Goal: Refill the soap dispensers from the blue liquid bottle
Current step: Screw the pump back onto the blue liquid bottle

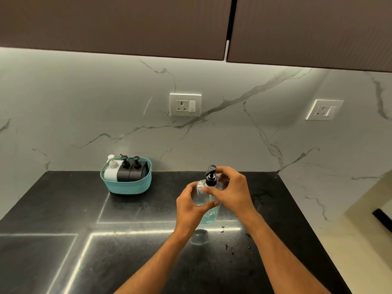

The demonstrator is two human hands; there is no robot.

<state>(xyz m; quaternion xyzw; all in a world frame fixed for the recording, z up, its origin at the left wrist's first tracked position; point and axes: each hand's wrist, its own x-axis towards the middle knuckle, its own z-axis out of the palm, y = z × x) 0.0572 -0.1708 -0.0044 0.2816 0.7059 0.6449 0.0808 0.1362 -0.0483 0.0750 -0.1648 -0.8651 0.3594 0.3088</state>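
Observation:
A clear bottle holding pale blue liquid stands on the black counter, topped by a black pump head. My left hand wraps around the bottle's body from the left. My right hand grips the bottle's neck just under the pump, thumb and fingers curled around it. At the back left, a teal basket holds one white dispenser and two black dispensers, all upright with pumps on.
Small drops of liquid lie on the counter right of the bottle. The marble backsplash carries two wall sockets. Dark cabinets hang overhead. The counter's right edge drops off near the marble side wall.

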